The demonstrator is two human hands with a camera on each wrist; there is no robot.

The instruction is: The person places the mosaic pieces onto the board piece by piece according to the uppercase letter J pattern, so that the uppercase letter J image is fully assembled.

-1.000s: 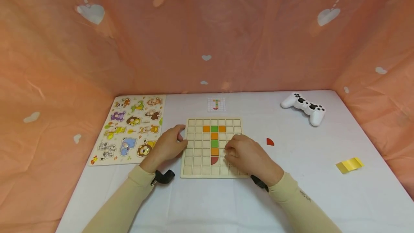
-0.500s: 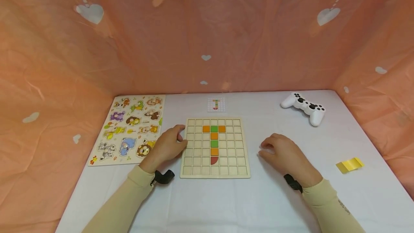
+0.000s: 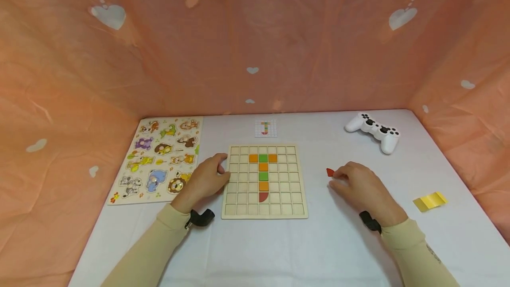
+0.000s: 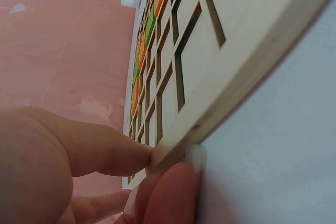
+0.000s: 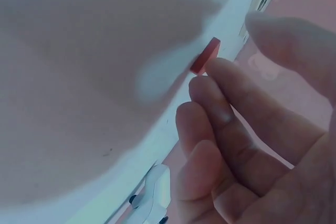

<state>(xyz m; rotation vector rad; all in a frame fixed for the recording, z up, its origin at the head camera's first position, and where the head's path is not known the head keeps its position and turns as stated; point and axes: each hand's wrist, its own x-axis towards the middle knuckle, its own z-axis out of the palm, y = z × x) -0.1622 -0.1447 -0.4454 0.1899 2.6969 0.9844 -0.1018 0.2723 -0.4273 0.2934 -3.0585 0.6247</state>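
Note:
A wooden grid board lies at the table's middle, with orange and green squares and a red quarter-circle tile set in a T-like column. At its left edge, my left hand holds the rim with thumb and finger, as the left wrist view shows. To the right of the board, my right hand is over a loose red quarter-circle tile. One fingertip touches that tile in the right wrist view, while the thumb stands apart from it. The fingers partly cover the tile in the head view.
A small pattern card lies behind the board. An animal puzzle board is at the left, under the left forearm's side. A white game controller and a folded yellow strip lie to the right. Pink curtains surround the table.
My right hand has left the grid board and moved right to the loose red tile, which it hid half a second ago. The left hand stays at the board's edge.

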